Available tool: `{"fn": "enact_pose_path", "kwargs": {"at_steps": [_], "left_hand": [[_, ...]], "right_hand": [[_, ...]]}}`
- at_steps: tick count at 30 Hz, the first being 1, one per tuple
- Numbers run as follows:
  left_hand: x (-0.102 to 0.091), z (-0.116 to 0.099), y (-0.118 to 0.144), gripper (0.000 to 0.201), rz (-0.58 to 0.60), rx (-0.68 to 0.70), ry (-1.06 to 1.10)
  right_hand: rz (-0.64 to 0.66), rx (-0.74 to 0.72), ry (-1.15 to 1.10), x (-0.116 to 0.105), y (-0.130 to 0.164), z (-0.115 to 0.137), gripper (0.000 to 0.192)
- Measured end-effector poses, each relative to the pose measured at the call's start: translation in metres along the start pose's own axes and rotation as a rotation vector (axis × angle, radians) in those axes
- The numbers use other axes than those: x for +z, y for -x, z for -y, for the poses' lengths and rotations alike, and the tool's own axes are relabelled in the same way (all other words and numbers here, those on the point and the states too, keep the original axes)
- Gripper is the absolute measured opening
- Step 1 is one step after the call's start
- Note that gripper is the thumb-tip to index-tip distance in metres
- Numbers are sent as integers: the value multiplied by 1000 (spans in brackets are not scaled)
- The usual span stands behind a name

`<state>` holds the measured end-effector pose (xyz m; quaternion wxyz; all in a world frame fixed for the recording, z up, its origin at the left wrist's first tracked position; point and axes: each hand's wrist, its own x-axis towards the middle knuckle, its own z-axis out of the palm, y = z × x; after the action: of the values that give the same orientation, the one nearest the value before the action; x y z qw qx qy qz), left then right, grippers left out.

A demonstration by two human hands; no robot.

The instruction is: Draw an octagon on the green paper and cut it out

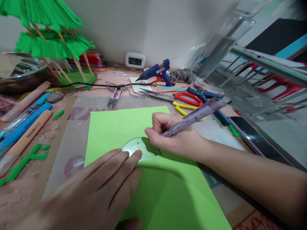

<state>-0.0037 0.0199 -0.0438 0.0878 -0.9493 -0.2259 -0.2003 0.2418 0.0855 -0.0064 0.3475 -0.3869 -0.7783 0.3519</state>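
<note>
A light green paper sheet (pixel 115 127) lies flat in front of me on the table. A small clear half-round protractor (pixel 136 146) rests on it. My left hand (pixel 100 188) lies flat on the sheet, its fingertips pressing the protractor's near edge. My right hand (pixel 172 137) grips a purple pen (pixel 199 115), its tip down at the protractor's right side; the tip itself is hidden by my fingers.
Red-and-yellow scissors (pixel 182 99), a blue glue gun (pixel 157 72), small pink snips (pixel 115 96) and a black phone (pixel 256 137) lie beyond and right of the sheet. Markers and tubes (pixel 24 127) lie left. A green paper tree (pixel 50 41) stands at back left.
</note>
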Motion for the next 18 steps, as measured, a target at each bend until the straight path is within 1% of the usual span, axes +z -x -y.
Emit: {"fn": "enact_pose_path", "kwargs": {"at_steps": [6,9,13,14,15,16,17,18], "left_hand": [[-1,-1,1,49,8,-18,23],[-1,-1,0,47,7,-18,27],[-4,0,-5,42,-30,-11,18],[-6,0,-8,40,-23,-15,17],[-9,-1,-10,38,-19,-20,9],[-13,-2,-13,37,-5,-18,3],[-16,-3,-16,37,-4,-14,-6],[-20,-4,-18,38,-7,-10,-17]], "right_hand": [[-7,5,5,1,1,0,32],[-45,5,1,1,0,-3,32],[-112,27,-25,-2,-1,-2,32],[-102,33,-39,-3,0,0,29],[-65,27,-60,-5,1,2,23],[0,5,-83,-7,3,5,18],[87,-40,-94,-9,5,6,18],[169,-113,-84,-11,7,8,25]]}}
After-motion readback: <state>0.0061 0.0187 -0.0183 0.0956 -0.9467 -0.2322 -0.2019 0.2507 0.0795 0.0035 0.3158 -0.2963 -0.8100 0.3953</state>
